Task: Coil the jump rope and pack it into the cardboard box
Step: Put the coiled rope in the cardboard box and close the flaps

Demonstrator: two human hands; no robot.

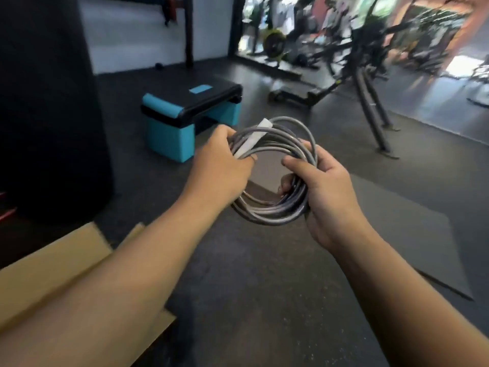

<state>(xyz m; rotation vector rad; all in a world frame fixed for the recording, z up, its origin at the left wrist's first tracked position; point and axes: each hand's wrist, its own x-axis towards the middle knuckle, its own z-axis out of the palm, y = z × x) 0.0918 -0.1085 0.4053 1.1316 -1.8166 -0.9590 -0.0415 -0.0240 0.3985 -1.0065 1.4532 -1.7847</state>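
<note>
A grey jump rope (275,210) is wound into a round coil of several loops, held in the air at mid frame. My left hand (219,168) grips the coil's upper left side, where a pale grey handle (255,137) lies along the loops. My right hand (325,192) closes on the coil's right side, thumb across the top and fingers through the middle. The cardboard box (53,263) lies on the floor at the lower left, partly hidden by my left forearm; only its brown flaps show.
A teal and black aerobic step (185,115) stands on the dark rubber floor beyond my hands. A grey mat (410,234) lies to the right. Gym machines (357,62) with slanted metal legs fill the back right. A black padded column (47,102) rises at the left.
</note>
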